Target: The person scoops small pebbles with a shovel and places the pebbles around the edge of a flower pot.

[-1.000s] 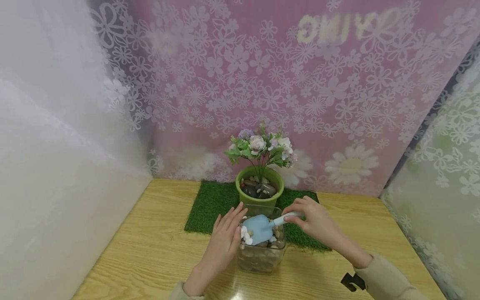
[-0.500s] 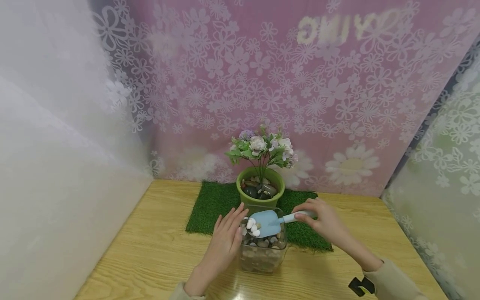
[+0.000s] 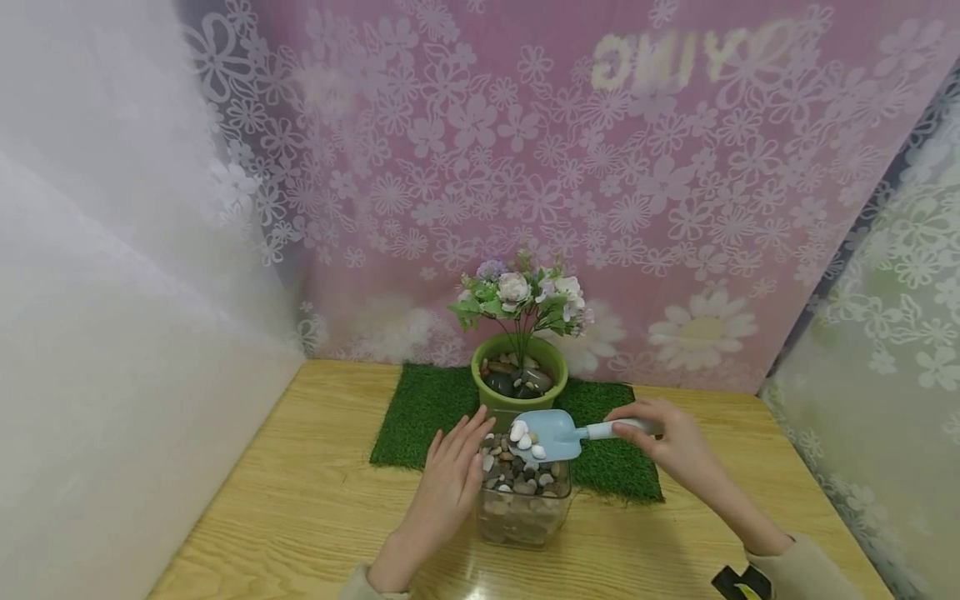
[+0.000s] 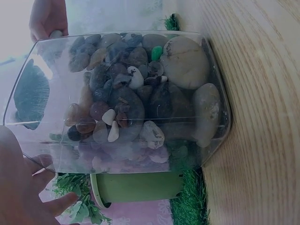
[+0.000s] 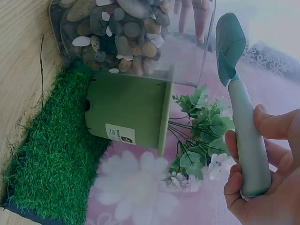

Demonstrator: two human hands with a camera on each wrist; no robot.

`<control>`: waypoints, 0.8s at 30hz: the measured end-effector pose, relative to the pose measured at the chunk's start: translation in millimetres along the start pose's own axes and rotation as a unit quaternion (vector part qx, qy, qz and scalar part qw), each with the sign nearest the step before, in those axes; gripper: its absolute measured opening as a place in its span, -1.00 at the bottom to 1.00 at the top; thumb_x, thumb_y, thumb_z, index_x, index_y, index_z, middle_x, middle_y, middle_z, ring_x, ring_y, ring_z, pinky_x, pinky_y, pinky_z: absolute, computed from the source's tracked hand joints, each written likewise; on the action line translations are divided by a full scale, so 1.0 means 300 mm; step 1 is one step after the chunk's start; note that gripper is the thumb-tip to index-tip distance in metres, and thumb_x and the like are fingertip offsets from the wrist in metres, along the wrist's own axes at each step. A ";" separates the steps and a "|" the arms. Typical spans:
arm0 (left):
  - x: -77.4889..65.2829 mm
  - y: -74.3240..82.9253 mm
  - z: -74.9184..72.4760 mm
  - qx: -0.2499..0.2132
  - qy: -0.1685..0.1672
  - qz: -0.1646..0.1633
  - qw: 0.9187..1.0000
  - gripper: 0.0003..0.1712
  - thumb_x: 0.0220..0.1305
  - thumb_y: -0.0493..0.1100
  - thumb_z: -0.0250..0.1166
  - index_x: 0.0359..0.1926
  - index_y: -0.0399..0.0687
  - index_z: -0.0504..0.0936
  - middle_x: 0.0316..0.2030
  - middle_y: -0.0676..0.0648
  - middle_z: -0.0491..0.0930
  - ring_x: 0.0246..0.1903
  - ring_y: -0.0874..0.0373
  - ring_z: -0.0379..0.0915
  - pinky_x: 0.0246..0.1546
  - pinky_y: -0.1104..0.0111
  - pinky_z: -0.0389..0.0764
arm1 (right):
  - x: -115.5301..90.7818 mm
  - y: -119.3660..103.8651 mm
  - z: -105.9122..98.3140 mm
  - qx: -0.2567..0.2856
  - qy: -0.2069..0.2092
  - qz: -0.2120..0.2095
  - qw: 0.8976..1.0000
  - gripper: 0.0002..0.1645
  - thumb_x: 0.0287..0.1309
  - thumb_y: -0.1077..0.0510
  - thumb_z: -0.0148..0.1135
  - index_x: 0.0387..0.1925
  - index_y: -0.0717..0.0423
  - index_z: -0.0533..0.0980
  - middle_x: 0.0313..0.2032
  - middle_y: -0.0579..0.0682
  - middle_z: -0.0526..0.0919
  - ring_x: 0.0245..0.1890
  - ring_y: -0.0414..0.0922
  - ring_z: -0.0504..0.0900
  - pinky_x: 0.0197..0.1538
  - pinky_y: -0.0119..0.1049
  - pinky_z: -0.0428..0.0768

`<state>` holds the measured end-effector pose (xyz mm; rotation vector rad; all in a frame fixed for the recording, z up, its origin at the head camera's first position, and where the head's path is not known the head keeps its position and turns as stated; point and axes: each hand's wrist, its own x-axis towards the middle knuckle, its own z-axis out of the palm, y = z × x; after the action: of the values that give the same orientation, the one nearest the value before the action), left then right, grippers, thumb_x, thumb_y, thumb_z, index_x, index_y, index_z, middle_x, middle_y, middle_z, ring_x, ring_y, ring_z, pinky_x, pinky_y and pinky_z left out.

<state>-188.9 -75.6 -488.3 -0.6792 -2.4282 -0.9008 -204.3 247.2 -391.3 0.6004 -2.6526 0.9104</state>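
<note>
My right hand [image 3: 671, 442] grips the pale handle of a small blue trowel [image 3: 562, 435], its thumb and fingers curled round it in the right wrist view. Several white pebbles [image 3: 522, 435] lie at the front of the blade, above a square clear container [image 3: 522, 523] full of mixed stones [image 3: 517, 475]. My left hand [image 3: 444, 492] is at the container's left side with fingers extended; the fingertips [image 4: 65, 201] show past the wall in the left wrist view. Directly behind stands a green flowerpot [image 3: 557, 377] holding stones and artificial flowers [image 3: 515, 289].
Green artificial turf [image 3: 429, 408] lies under the pot on a wooden table [image 3: 300, 500]. A pink floral curtain [image 3: 420, 192] closes off the back, with pale sheeting [image 3: 150, 333] at the left and a patterned one [image 3: 885, 392] at the right.
The trowel has come up from among the stones and moved right and slightly back, carrying white pebbles. My left hand has stayed beside the container.
</note>
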 end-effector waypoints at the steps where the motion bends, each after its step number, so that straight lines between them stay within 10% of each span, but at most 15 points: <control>1: 0.000 -0.001 0.001 0.001 0.001 0.001 1.000 -0.41 0.50 -0.23 0.04 0.51 0.01 0.32 0.54 0.01 0.19 0.48 -0.12 0.15 0.35 -0.34 0.12 | 0.000 0.002 -0.002 -0.001 0.002 0.003 1.000 -0.85 0.27 0.11 0.37 -0.14 -0.08 0.74 -0.16 -0.04 0.72 -0.36 -0.21 0.47 -0.37 -0.32 0.40; 24: -0.001 -0.009 0.003 0.007 0.002 0.006 1.000 -0.40 0.49 -0.23 0.07 0.51 0.05 0.33 0.54 0.04 0.18 0.48 -0.09 0.16 0.33 -0.34 0.15 | 0.161 0.125 -0.050 -0.071 0.060 0.059 0.994 -0.65 0.34 0.01 0.32 -0.04 0.19 0.71 -0.31 0.22 0.71 -0.76 -0.18 0.22 -0.67 -0.32 0.20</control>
<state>-190.3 -76.9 -490.3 -0.6843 -2.4216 -0.8791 -262.4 269.3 -380.9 0.3489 -2.6386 0.7546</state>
